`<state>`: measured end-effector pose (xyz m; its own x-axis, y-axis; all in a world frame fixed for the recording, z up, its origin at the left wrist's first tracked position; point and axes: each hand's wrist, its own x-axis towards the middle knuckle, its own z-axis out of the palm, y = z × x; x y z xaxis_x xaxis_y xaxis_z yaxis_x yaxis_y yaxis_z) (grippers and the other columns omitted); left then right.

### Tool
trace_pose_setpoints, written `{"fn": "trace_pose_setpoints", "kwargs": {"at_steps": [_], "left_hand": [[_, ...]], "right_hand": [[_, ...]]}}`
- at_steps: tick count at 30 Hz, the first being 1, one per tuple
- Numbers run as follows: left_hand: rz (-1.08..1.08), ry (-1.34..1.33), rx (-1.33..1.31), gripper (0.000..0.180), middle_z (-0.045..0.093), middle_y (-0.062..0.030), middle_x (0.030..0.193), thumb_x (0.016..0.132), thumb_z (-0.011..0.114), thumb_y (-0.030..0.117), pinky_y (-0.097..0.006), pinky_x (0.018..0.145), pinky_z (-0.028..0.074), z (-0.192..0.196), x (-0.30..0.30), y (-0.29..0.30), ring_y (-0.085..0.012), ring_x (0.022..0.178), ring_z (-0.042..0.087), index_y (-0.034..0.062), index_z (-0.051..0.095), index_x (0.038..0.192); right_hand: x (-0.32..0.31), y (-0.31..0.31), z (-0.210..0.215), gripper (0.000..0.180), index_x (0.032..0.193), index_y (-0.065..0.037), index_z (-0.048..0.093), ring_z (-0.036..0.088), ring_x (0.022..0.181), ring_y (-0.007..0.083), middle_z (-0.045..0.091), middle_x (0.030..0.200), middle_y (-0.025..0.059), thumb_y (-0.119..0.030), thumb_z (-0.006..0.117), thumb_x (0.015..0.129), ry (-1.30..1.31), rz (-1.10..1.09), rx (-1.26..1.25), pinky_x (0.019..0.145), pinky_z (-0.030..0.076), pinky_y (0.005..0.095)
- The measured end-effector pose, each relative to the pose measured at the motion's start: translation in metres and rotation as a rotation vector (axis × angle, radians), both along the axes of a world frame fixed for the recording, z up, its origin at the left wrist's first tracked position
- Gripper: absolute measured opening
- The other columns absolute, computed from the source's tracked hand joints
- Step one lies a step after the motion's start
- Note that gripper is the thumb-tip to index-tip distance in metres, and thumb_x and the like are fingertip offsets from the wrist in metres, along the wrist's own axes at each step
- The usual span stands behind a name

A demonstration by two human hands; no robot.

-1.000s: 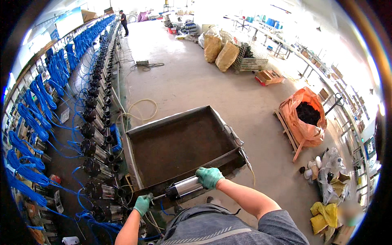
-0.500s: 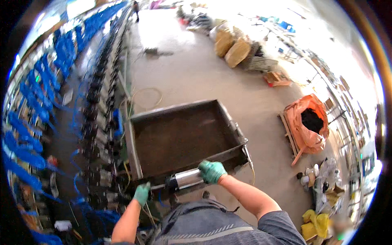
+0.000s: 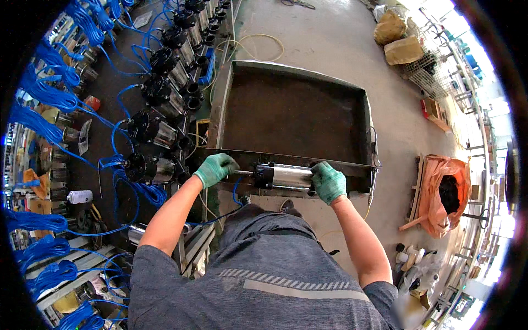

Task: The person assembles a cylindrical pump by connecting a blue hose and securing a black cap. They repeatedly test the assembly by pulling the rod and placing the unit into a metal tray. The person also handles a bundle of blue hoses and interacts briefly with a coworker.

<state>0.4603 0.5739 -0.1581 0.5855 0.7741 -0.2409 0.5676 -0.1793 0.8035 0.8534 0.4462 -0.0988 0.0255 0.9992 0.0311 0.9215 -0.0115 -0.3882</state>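
Note:
I hold a silver cylinder with black end caps (image 3: 286, 176) crosswise in front of me, against the near rim of a large dark metal tray (image 3: 291, 113). My left hand (image 3: 215, 168), in a green glove, grips the thin rod at the cylinder's left end. My right hand (image 3: 329, 181), also gloved green, is closed around its right end cap. The tray's dark floor looks bare from here.
A workbench on my left carries a row of similar cylinders (image 3: 148, 127) linked by blue hoses (image 3: 52, 93). An orange sack on a wooden frame (image 3: 445, 192) stands to the right. Tan sacks (image 3: 400, 38) lie at the far end of the concrete floor.
My view has tilted down and closer to the tray. My left hand came up from the lower left and took the cylinder's left end; the cylinder now lies level between both hands.

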Motion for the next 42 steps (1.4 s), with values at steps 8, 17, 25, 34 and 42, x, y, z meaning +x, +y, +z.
{"fn": "trace_pose_setpoints", "kwargs": {"at_steps": [8, 17, 25, 34, 42], "left_hand": [[-0.219, 0.077, 0.207, 0.050, 0.060, -0.0159, 0.129, 0.081, 0.082, 0.023, -0.042, 0.099, 0.051, 0.006, -0.013, -0.016, -0.0360, 0.115, 0.061, 0.0043, 0.067, 0.124], [0.110, 0.091, -0.202, 0.037, 0.066, -0.0102, 0.077, 0.102, 0.061, 0.034, -0.033, 0.081, 0.054, -0.013, -0.002, -0.005, -0.0221, 0.087, 0.067, 0.0014, 0.071, 0.115], [0.213, -0.395, 0.243, 0.036, 0.067, -0.0045, 0.106, 0.100, 0.064, 0.037, -0.031, 0.076, 0.053, -0.042, -0.003, -0.041, -0.0176, 0.088, 0.066, 0.0063, 0.067, 0.119], [0.549, -0.232, -0.489, 0.033, 0.065, -0.0043, 0.098, 0.104, 0.059, 0.029, -0.030, 0.074, 0.054, -0.015, 0.015, -0.040, -0.0144, 0.083, 0.062, 0.0080, 0.057, 0.129], [0.513, -0.365, -0.565, 0.031, 0.059, 0.0006, 0.085, 0.103, 0.057, 0.042, -0.027, 0.057, 0.047, -0.036, -0.008, -0.050, -0.0116, 0.068, 0.058, 0.0116, 0.061, 0.106]], "right_hand": [[0.002, 0.001, -0.001, 0.012, 0.096, -0.016, 0.068, 0.069, 0.080, 0.0357, 0.069, 0.098, 0.0071, -0.020, 0.065, 0.085, 0.017, 0.015, 0.001, 0.070, 0.056, 0.0466], [0.000, 0.001, 0.002, 0.012, 0.096, -0.016, 0.068, 0.070, 0.078, 0.0352, 0.070, 0.095, 0.0073, -0.017, 0.064, 0.084, 0.035, 0.020, 0.032, 0.069, 0.056, 0.0464], [0.001, 0.000, -0.001, 0.011, 0.095, -0.017, 0.068, 0.070, 0.075, 0.0352, 0.070, 0.092, 0.0069, -0.016, 0.065, 0.085, 0.032, 0.024, 0.069, 0.068, 0.057, 0.0459], [0.003, -0.001, 0.000, 0.011, 0.095, -0.016, 0.068, 0.069, 0.077, 0.0354, 0.070, 0.095, 0.0076, -0.018, 0.063, 0.085, 0.029, -0.009, -0.007, 0.069, 0.056, 0.0466], [0.001, 0.000, 0.003, 0.013, 0.096, -0.015, 0.068, 0.070, 0.080, 0.0351, 0.070, 0.096, 0.0074, -0.019, 0.064, 0.084, 0.062, -0.002, 0.011, 0.071, 0.057, 0.0457]]}}
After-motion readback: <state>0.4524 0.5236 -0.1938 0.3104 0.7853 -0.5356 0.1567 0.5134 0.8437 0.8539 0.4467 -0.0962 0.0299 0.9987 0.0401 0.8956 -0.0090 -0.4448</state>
